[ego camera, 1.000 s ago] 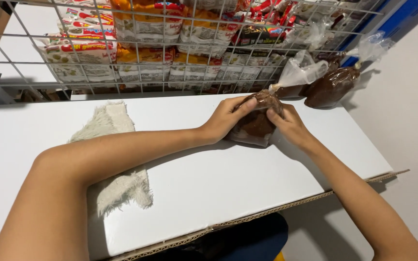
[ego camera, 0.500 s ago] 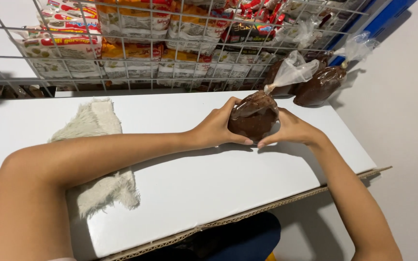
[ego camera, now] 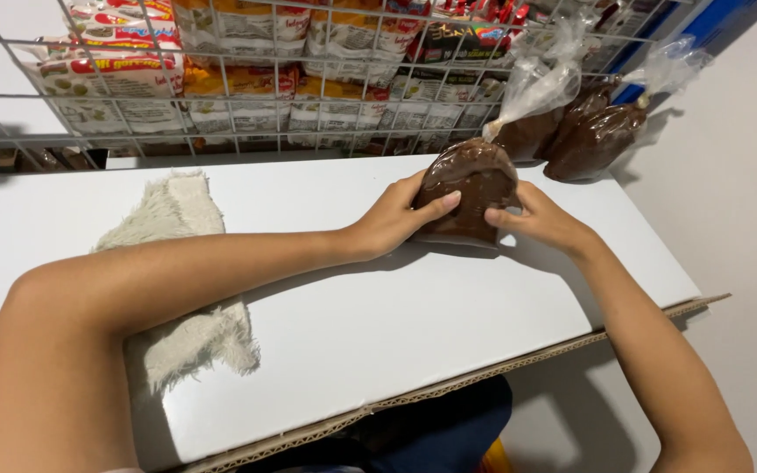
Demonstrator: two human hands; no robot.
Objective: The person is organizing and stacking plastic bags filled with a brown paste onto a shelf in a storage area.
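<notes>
I hold a clear plastic bag of brown paste (ego camera: 470,188) upright on the white table (ego camera: 396,324), at about one o'clock from me. My left hand (ego camera: 396,215) cups its left side and my right hand (ego camera: 536,219) presses its right side, both grasping. Two more filled bags (ego camera: 593,140) lean just beyond at two o'clock. Squeezed too hard, the soft bag may split or topple into them; a cream cloth (ego camera: 177,271) lies at ten o'clock

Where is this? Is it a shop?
Probably a small shop or its packing corner. A wire rack holds rows of packaged snacks, and knotted clear bags of brown paste stand at the back of a white table. Both hands hold another such bag.
</notes>
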